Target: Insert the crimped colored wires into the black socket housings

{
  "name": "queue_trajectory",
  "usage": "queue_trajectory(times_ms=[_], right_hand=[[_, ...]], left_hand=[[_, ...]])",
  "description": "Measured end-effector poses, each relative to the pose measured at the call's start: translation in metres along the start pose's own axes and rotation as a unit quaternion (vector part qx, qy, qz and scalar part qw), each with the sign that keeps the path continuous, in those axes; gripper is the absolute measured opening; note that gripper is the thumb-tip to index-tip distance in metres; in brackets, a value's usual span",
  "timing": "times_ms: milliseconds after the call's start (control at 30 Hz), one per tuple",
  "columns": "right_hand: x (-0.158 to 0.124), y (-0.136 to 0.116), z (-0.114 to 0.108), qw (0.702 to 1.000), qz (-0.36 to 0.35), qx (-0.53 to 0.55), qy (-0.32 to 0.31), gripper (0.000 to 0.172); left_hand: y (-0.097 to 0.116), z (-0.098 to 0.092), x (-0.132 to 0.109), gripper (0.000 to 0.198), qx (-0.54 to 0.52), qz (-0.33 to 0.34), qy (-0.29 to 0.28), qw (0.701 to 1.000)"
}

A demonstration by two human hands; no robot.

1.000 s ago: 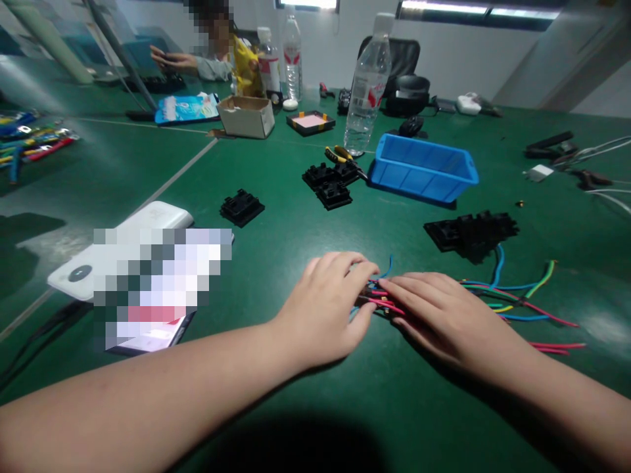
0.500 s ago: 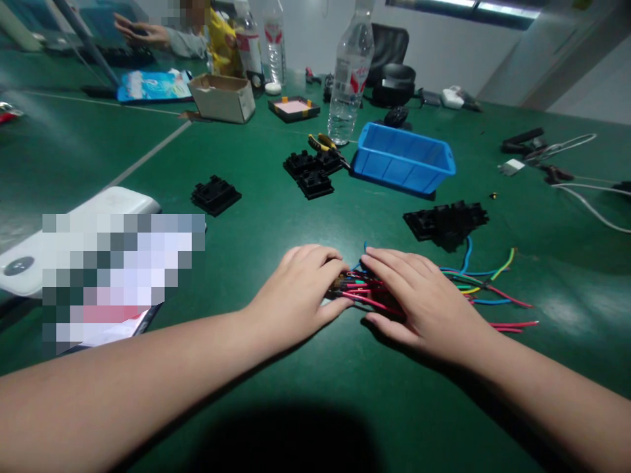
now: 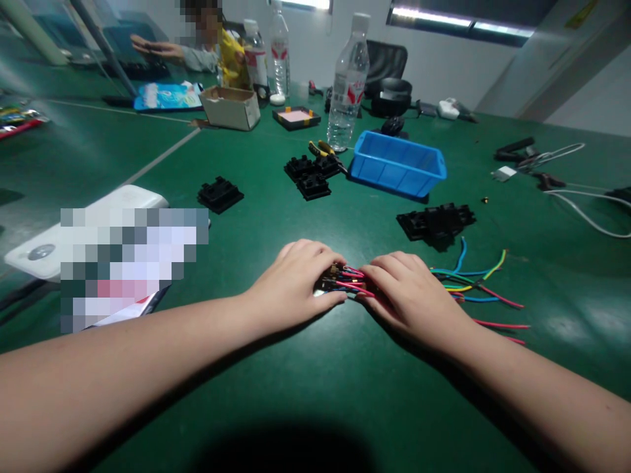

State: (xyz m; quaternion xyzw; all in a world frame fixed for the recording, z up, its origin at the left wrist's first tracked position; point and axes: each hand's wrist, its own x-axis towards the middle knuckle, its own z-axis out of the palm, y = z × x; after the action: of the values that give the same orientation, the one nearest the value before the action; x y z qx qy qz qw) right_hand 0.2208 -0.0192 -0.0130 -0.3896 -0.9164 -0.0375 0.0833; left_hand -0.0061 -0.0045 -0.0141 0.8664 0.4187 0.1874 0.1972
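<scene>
Both hands rest low on the green table (image 3: 305, 217), gathered round a bundle of coloured wires (image 3: 345, 281). My left hand (image 3: 296, 282) has its fingers curled over the bundle's left end, where small metal tips show. My right hand (image 3: 411, 295) lies over the wires from the right, fingers bent down and pressing them. Loose red, blue, green and yellow wire ends (image 3: 473, 286) fan out to the right of that hand. What lies under the palms is hidden.
Black plastic parts lie at the right (image 3: 436, 223), centre (image 3: 313, 174) and left (image 3: 220, 194). Behind them stand a blue bin (image 3: 397, 164), pliers (image 3: 325, 150), water bottles (image 3: 348, 82) and a cardboard box (image 3: 230, 108). A white device (image 3: 113, 207) lies left. Another person sits far left.
Both hands have closed in on the wire bundle and drawn it slightly leftward and together. The view has shifted a little.
</scene>
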Motion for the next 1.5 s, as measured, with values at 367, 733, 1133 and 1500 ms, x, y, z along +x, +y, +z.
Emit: queue_trajectory(times_ms=[367, 733, 1133, 1500], right_hand=[[0.003, 0.001, 0.007, 1.000, -0.006, -0.020, -0.019, 0.013], [0.014, -0.004, 0.007, 0.999, -0.006, -0.015, -0.040, 0.011], [0.036, 0.014, -0.026, 0.999, 0.004, -0.019, 0.047, 0.046], [-0.002, 0.161, -0.051, 0.973, 0.218, 0.011, -0.071, 0.079]], left_hand=[[0.003, -0.001, 0.001, 0.033, -0.062, -0.017, 0.012, 0.998], [0.013, 0.006, 0.003, 0.033, -0.371, -0.141, 0.174, 0.901], [0.007, 0.006, 0.000, 0.031, -0.221, -0.058, 0.153, 0.961], [0.006, 0.007, -0.001, 0.027, -0.191, -0.070, 0.141, 0.969]])
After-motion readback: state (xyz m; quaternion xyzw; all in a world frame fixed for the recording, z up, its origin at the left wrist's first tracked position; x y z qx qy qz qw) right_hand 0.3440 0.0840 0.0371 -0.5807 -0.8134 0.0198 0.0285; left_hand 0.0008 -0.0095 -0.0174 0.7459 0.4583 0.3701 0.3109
